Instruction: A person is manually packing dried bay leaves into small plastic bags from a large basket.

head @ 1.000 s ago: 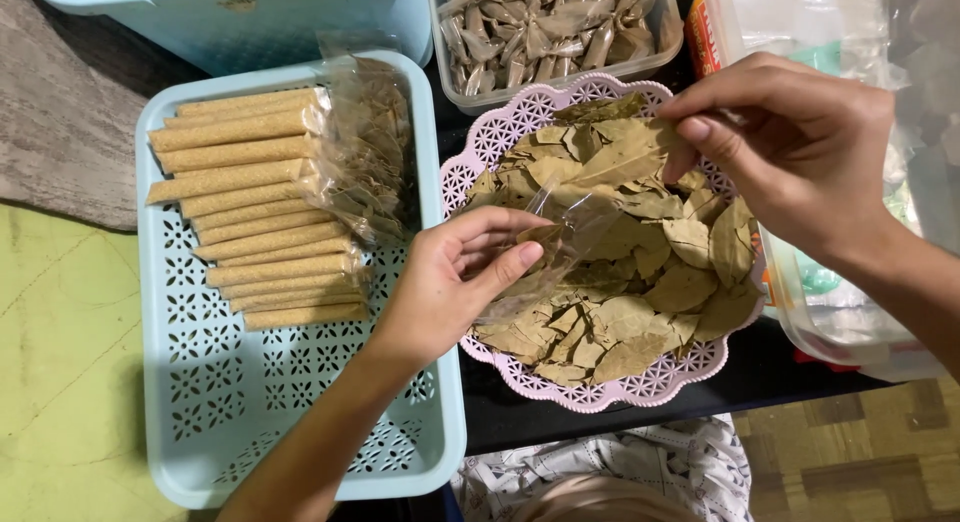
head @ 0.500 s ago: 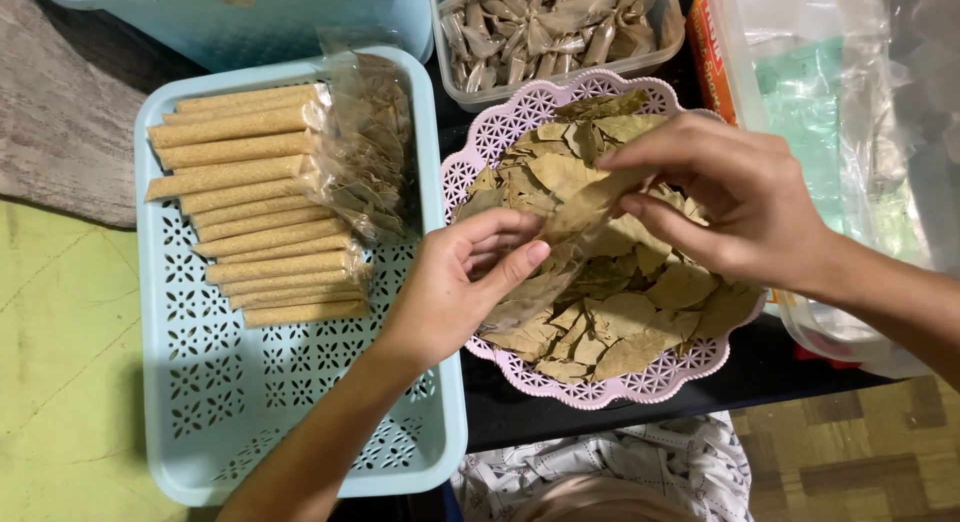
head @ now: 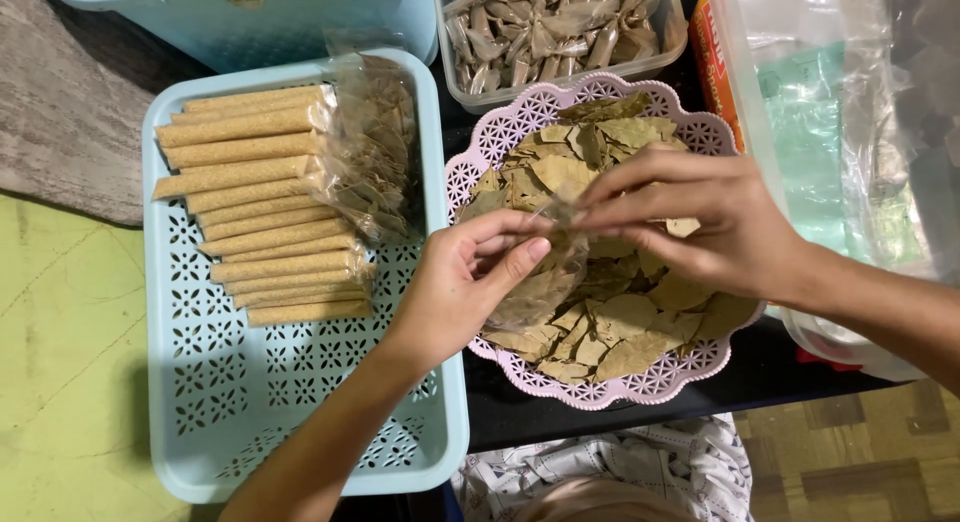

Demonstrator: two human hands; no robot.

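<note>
**Two hands at one small bag over a basket of dried leaves**

The left hand [head: 462,282] holds a small clear plastic bag [head: 540,282] partly filled with dried leaves, its fingers curled closed around the bag's upper edge. The bag hangs just above the left half of a round pink plastic basket with a pierced, scalloped rim [head: 520,117], which is heaped with loose dried olive-brown leaves [head: 620,322]; there are too many to count. The right hand [head: 710,227] reaches in from the right over the same basket. Its thumb and forefinger are pinched together at the mouth of the bag, touching it, and whether a leaf sits between them cannot be told.

To the left stands one pale blue rectangular plastic tray with a perforated floor [head: 270,402]. In its upper half lies a single stack of long, narrow packets filled with tan material [head: 260,212]; about a dozen show, lying side by side. Beside their right ends rest a few clear bags of dried leaves [head: 375,152], piled so that their number is unclear.

Behind the pink basket is one clear rectangular tub [head: 560,27] full of small twisted clear packets, again too many to count. A second pale blue container [head: 250,17] lies at the top left, and a large clear plastic bin [head: 830,122] lies at the right. All of it sits on a dark bench [head: 560,412].
</note>
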